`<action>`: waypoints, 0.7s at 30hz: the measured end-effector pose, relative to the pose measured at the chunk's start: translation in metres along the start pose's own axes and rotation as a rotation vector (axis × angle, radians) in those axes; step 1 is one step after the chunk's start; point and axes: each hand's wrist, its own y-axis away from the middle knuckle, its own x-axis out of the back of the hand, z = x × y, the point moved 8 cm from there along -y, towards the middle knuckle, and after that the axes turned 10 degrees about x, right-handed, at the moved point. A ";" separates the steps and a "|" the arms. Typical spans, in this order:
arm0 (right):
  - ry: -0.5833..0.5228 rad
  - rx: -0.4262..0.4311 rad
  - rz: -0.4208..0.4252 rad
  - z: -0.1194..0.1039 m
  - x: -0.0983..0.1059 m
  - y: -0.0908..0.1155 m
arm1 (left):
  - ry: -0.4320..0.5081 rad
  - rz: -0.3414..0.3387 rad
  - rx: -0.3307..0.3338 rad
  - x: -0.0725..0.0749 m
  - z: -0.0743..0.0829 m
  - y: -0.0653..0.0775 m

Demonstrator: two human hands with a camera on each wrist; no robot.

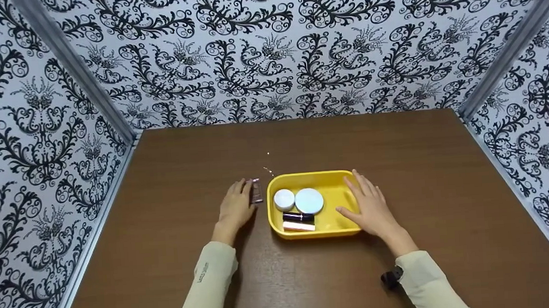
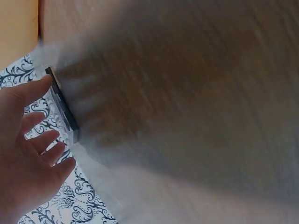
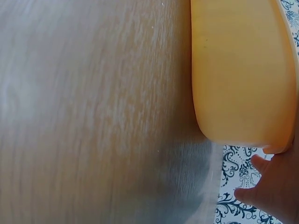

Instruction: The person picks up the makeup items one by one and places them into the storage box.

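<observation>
A yellow bin sits mid-table. Inside, toward its left, lie a small white round jar, a wider pale-blue round container, a black lipstick-like tube and a pinkish tube. My left hand is beside a small makeup palette left of the bin; in the left wrist view the thumb tip meets one end of the palette, the fingers loosely spread alongside. My right hand is at the bin's right end, fingers spread along the rim and thumb extended over the inside.
The brown wooden table is enclosed by walls with black-and-white scroll pattern at the back and both sides. Small bright specks lie on the table behind the bin. A black wrist device sits by the right sleeve.
</observation>
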 end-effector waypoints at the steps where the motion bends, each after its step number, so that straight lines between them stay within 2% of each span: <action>1: 0.003 -0.004 -0.004 0.000 0.000 0.000 | 0.005 0.002 0.002 0.000 -0.001 -0.001; 7: 0.021 -0.023 -0.033 0.000 -0.002 -0.001 | 0.082 -0.045 0.096 0.000 -0.010 -0.005; 12: 0.031 -0.028 -0.048 0.000 -0.003 -0.002 | 0.084 -0.052 0.151 0.004 -0.015 -0.003; 17: 0.042 -0.030 -0.055 -0.001 -0.002 -0.003 | 0.117 0.041 0.162 0.023 -0.013 -0.002; 21: 0.035 -0.029 -0.044 -0.001 -0.003 -0.001 | 0.167 0.112 0.159 0.045 -0.004 0.000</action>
